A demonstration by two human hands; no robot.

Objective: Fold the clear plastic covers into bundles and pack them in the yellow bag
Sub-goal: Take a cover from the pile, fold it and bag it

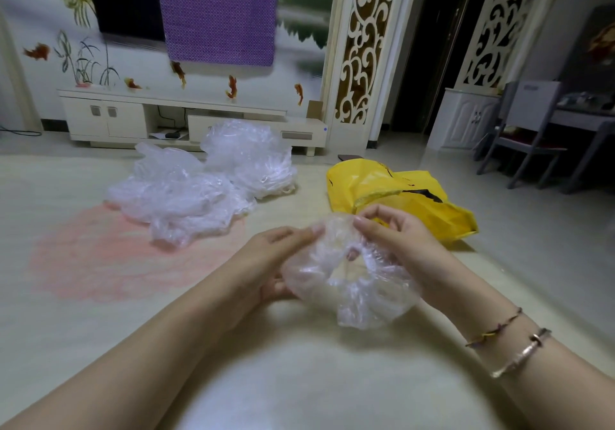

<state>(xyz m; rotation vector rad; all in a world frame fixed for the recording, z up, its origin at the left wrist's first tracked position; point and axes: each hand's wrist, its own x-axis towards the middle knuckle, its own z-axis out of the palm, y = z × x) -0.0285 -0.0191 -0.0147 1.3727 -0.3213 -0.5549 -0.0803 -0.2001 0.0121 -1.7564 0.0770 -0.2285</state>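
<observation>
Clear plastic cover (349, 283) between both hands.

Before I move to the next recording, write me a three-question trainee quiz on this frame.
1. True or false: both hands grip the same clear cover.
2. Where does the yellow bag lie? A) ahead, on the person's right B) on the white cabinet
3. What does the right hand wear at the wrist?

Key:
1. True; the left hand holds it too.
2. A; the loose pile of covers lies to its left.
3. Two bracelets.
</observation>
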